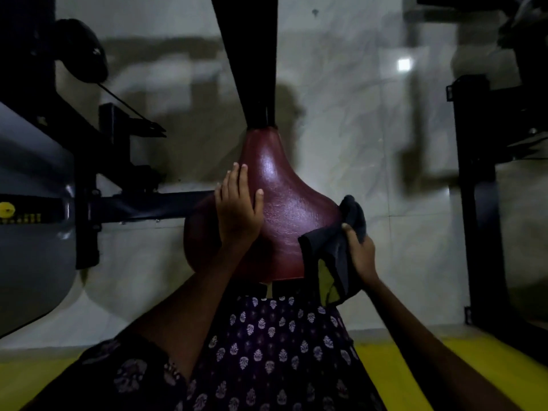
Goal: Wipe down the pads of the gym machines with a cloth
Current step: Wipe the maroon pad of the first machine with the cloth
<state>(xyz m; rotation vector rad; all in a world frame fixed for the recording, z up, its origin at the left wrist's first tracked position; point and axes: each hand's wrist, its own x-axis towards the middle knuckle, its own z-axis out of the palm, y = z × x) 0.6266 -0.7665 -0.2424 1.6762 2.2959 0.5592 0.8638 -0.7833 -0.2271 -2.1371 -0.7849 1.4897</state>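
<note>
The seat pad point(284, 203) at the centre of the frame looks like maroon leatherette, glossy, with a fine grain that catches the light. The cloth point(335, 256) at its right edge is dark, soft, matt fabric with a yellowish patch low down. The machine frame point(142, 206) at left is black painted metal with a dull sheen. The floor point(355, 129) is pale, polished stone, reflective. The garment point(267, 351) at the bottom is matt printed fabric.

Beyond your left hand you see a black machine frame point(89, 149) with a yellow knob point(6, 209); pale marble floor point(341, 143) and a yellow floor strip point(394, 372) lie below your right.
</note>
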